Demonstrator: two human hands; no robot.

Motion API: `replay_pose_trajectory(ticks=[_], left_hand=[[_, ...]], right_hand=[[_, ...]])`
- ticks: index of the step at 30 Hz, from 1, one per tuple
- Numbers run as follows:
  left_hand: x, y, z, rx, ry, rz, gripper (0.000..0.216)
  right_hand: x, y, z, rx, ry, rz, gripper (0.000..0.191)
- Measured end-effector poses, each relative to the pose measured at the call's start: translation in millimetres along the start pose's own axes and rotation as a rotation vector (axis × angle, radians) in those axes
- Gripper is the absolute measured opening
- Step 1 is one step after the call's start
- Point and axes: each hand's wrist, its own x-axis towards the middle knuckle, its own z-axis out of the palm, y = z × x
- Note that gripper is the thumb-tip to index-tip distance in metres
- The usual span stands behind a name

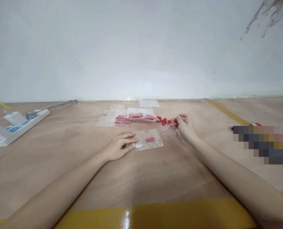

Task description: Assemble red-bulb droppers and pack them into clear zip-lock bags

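Note:
My left hand [119, 147] lies with fingers spread, its fingertips on the left edge of a small clear plastic bag [141, 145]. A red rubber bulb [150, 139] shows inside that bag; any glass tube on it is hard to make out. My right hand [186, 126] pinches a glass dropper [168, 126] by its red end, its clear tube slanting down to the left. Under and beside the right fingers, several loose droppers [164, 121] with red bulbs lie on the table, partly hidden by that hand.
Behind the bag lie filled zip bags [136, 116] with red-topped contents and a flat white bag [149, 103] near the wall. A power strip [22, 128] with plugs and a cable is at left. A blurred-out object [263, 144] lies at right. Yellow tape [155, 213] edges the table.

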Motion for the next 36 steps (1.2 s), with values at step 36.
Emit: replay_pose_trajectory(ticks=[36], left_hand=[[1.1,6.6,-2.2,-0.017,0.030,0.011,0.045]], right_hand=[[-48.8,13.8,21.7,-0.394,-0.701,-0.035,0.019]])
